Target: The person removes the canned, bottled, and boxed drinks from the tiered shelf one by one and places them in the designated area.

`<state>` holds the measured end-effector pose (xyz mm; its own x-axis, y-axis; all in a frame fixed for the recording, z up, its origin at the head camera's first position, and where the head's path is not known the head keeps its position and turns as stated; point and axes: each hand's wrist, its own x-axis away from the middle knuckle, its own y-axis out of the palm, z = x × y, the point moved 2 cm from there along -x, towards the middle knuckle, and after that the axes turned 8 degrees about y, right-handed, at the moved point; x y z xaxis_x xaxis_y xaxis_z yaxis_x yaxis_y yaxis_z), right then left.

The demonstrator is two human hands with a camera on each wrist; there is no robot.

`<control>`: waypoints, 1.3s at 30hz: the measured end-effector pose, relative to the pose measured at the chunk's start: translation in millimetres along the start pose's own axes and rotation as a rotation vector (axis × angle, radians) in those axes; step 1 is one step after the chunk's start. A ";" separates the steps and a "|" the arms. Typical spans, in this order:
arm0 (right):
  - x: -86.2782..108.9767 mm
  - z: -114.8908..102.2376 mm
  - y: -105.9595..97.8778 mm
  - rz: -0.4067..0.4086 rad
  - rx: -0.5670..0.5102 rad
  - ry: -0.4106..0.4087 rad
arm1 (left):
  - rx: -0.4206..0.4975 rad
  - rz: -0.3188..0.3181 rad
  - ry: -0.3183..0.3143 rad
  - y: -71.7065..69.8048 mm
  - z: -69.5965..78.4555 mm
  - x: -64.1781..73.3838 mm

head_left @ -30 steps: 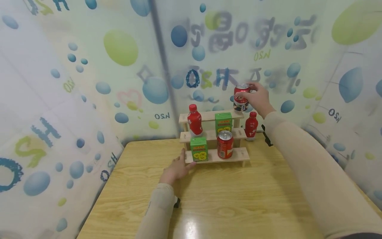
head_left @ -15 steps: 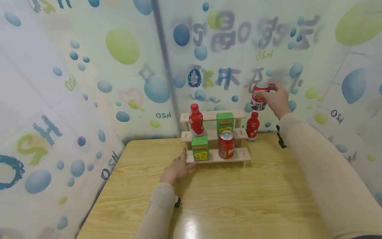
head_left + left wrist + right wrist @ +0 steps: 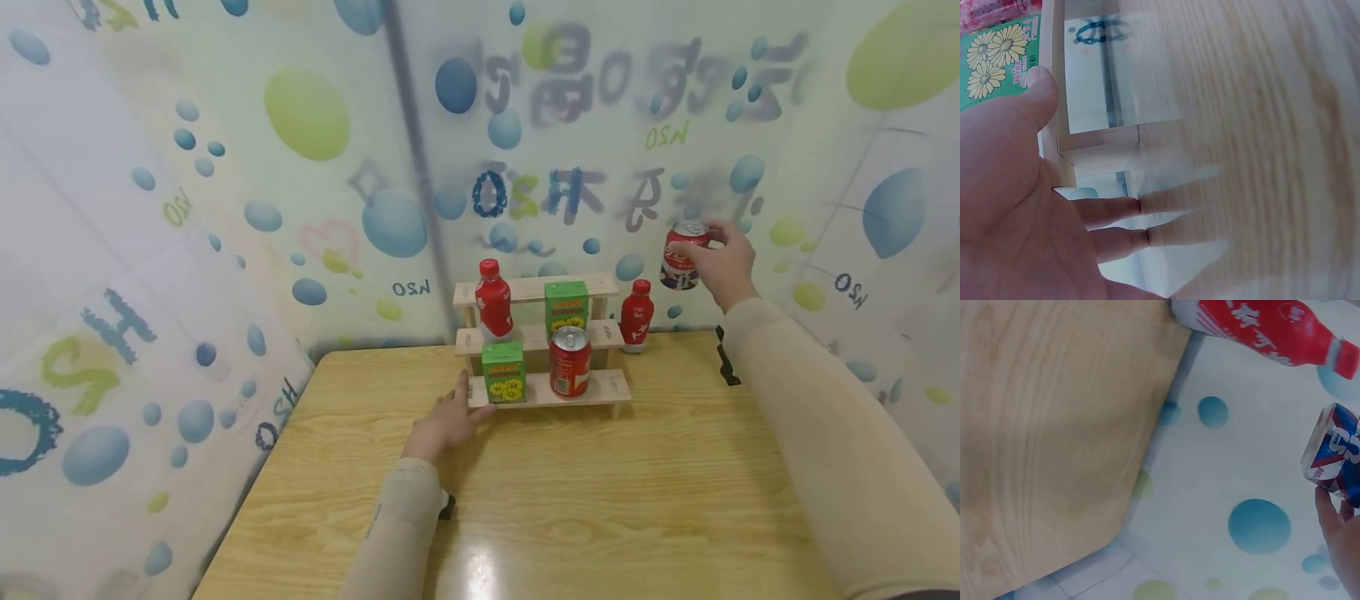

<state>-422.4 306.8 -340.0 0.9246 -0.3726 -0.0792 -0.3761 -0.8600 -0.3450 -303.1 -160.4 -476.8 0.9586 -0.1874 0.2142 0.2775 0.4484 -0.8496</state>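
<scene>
My right hand (image 3: 731, 265) holds a red soda can (image 3: 678, 273) upright in the air, fingers and thumb around its sides, to the right of a three-step wooden shelf (image 3: 604, 387). In the right wrist view, the blue-and-white lower part of the can shows above the fingertips. My left hand (image 3: 442, 427) is at the left end of the lowest step. In the left wrist view, its thumb lies against the step's edge beside a green drink carton (image 3: 1000, 59), and its straight fingers (image 3: 1119, 240) reach down to the tabletop.
A red bottle (image 3: 492, 304) and a second green carton (image 3: 566, 307) stand on the middle step. Another red can (image 3: 570, 364) shares the lowest step with the first carton. A red bottle (image 3: 636, 318) stands on the table (image 3: 570, 500) right of the shelf. A patterned curtain (image 3: 315, 225) hangs behind.
My right hand has carried the can from above the top step's right end out to the right, past the bottle, and slightly lower. The left hand has stayed in place.
</scene>
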 end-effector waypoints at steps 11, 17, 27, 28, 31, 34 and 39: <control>5.1 51.8 9.5 -0.031 0.058 0.048 | 0.006 0.015 -0.001 3.1 -4.2 -1.8; 11.1 80.5 12.2 -0.036 0.094 0.064 | 0.004 0.007 0.009 10.2 -7.2 -4.7; 12.4 91.0 15.2 -0.061 0.091 0.094 | 0.005 0.021 -0.001 1.1 -2.3 -3.8; 11.7 92.3 15.4 -0.060 0.095 0.094 | 0.003 0.019 -0.002 0.3 -1.8 -4.0; 9.0 96.6 17.1 -0.065 0.110 0.100 | 0.000 0.016 -0.008 -0.8 -1.3 -4.2; 6.6 101.7 19.0 -0.078 0.126 0.110 | -0.002 0.018 -0.007 -0.4 -2.6 -4.7; 7.7 111.6 22.2 -0.090 0.140 0.132 | 0.004 0.010 -0.005 3.8 -6.7 -4.3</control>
<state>-416.9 323.8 -452.7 0.9349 -0.3464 0.0777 -0.2715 -0.8387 -0.4720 -306.6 -163.7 -484.1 0.9618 -0.1780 0.2079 0.2677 0.4536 -0.8501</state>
